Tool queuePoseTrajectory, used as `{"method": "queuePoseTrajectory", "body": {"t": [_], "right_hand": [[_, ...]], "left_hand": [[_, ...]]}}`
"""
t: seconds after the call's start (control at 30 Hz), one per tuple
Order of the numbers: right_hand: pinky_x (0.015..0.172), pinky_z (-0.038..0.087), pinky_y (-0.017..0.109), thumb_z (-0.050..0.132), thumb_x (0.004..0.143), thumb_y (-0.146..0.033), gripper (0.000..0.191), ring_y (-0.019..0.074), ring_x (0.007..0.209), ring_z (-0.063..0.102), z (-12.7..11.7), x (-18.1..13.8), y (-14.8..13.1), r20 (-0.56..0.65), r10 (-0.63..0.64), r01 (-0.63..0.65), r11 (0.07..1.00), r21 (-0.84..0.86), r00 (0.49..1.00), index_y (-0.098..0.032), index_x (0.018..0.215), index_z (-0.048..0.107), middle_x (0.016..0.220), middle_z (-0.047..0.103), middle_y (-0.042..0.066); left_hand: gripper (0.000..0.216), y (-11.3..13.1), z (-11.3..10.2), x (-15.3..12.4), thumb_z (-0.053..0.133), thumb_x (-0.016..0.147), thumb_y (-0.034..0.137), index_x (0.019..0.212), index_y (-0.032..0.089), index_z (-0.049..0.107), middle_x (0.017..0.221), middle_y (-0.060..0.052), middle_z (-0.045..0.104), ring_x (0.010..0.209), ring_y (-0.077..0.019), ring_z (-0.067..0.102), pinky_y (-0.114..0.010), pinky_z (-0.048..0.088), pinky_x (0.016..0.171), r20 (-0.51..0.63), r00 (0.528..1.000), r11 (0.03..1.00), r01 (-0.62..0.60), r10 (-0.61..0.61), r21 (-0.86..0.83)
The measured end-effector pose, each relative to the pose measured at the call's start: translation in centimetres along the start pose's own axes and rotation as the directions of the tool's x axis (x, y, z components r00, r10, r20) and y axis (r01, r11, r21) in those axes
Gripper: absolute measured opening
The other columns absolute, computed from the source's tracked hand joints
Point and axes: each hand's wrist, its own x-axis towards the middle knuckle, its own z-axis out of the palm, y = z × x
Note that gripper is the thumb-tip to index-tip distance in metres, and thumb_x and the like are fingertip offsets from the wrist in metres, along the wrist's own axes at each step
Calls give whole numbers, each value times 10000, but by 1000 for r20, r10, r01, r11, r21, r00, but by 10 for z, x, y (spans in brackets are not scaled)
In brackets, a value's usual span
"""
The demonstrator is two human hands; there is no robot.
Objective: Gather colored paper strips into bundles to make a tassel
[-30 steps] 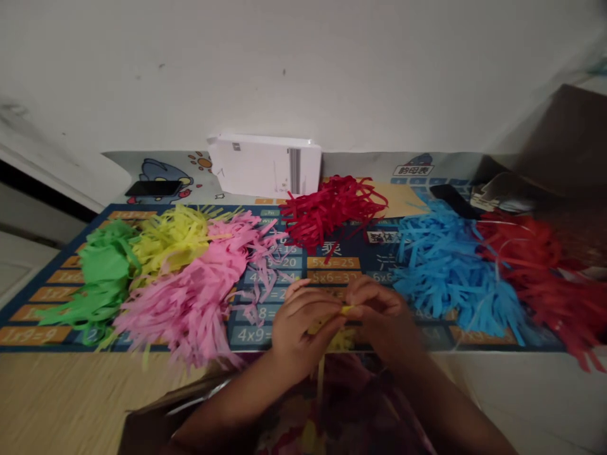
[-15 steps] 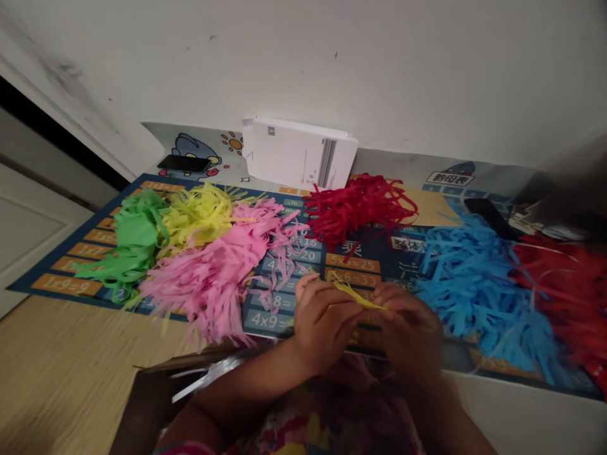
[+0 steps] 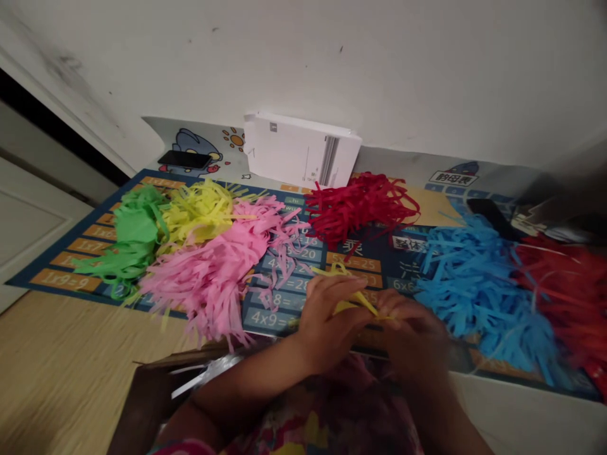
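Note:
My left hand (image 3: 327,319) and my right hand (image 3: 412,328) meet at the near edge of the printed mat (image 3: 294,291), both pinching a thin yellow paper strip (image 3: 353,302) that loops up between them. The left fingers curl round the strip's left end; the right hand, a little blurred, grips its right end. Piles of shredded paper lie around them: pink (image 3: 222,265) to the left, dark red (image 3: 360,205) behind, blue (image 3: 474,284) to the right.
Green (image 3: 130,240) and yellow (image 3: 202,212) shreds lie at the far left, bright red shreds (image 3: 564,291) at the far right. A white box (image 3: 301,151) leans on the wall. Dark phones lie at back left (image 3: 184,159) and back right (image 3: 488,215). A brown cardboard box (image 3: 152,404) sits below.
The strip has been drawn out from a bunch between my fingertips into a raised loop. My hands have spread slightly, and the view has shifted left and steadied.

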Motion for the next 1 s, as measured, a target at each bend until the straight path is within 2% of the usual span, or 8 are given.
{"method": "queuePoseTrajectory", "body": {"t": [0.2, 0.47, 0.57, 0.63, 0.7, 0.8, 0.87, 1.0], "right_hand": [[755, 484, 324, 696, 833, -114, 180, 166, 785, 599, 1, 3, 0, -11, 18, -17, 998, 66, 1000, -291, 831, 727, 755, 668, -17], [729, 502, 332, 730, 828, -205, 68, 171, 766, 611, 6, 3, 5, -56, 26, -24, 999, 40, 998, -266, 807, 707, 752, 656, -6], [748, 505, 330, 697, 856, -210, 76, 171, 779, 631, -2, 12, 3, 15, 8, -7, 998, -69, 1000, -272, 813, 697, 776, 675, -11], [782, 509, 340, 662, 880, -246, 64, 188, 830, 656, -23, 33, 4, 53, 11, 5, 959, -285, 999, -268, 838, 706, 844, 709, 3], [840, 502, 361, 617, 904, -275, 109, 215, 931, 670, -55, 64, 9, 59, 20, 22, 778, -628, 998, -251, 911, 722, 974, 736, 34], [931, 447, 382, 583, 909, -219, 188, 247, 1074, 643, -104, 110, 26, 192, 232, 170, 111, -979, 954, -220, 1009, 743, 1129, 722, 69], [906, 430, 403, 589, 880, -162, 221, 277, 1045, 649, -124, 127, 38, 200, 330, 227, -44, -973, 922, -199, 1022, 755, 1106, 726, 98], [826, 408, 405, 551, 870, -118, 261, 289, 936, 664, -131, 134, 54, 218, 367, 265, -82, -961, 904, -173, 1012, 763, 1041, 728, 134]], "left_hand": [[118, -5, 1, 1, 554, 952, 152, 901, 219, 637, 874, 6, 774, 783, -120, 716, -389, 388, 1079, 99, 995, 994, 0, 11, -106], [95, -6, 2, -2, 662, 887, 178, 956, 240, 685, 801, 23, 769, 715, -139, 722, -386, 517, 980, 136, 971, 964, 218, -198, -154], [80, -9, 2, 0, 652, 898, 200, 871, 227, 722, 833, -11, 772, 781, -153, 725, -330, 558, 869, 224, 930, 901, 346, -292, -263], [91, -10, 1, 0, 639, 903, 239, 856, 207, 710, 840, -35, 764, 796, -163, 719, -283, 562, 748, 268, 850, 783, 524, -454, -334], [130, -9, 2, 0, 616, 910, 300, 862, 188, 664, 800, -35, 738, 703, -146, 692, -251, 535, 640, 328, 730, 604, 682, -600, -413], [257, -7, 3, -1, 628, 878, 434, 841, 186, 568, 660, 31, 608, 490, -85, 537, -214, 445, 495, 438, 583, 339, 786, -684, -518], [327, -6, 3, -1, 653, 835, 500, 857, 193, 543, 592, 77, 487, 436, -64, 421, -195, 363, 438, 480, 517, 231, 813, -709, -535], [395, -5, 1, -1, 648, 811, 569, 867, 190, 553, 518, 105, 355, 438, -65, 323, -191, 285, 437, 492, 484, 207, 832, -723, -515]]}}
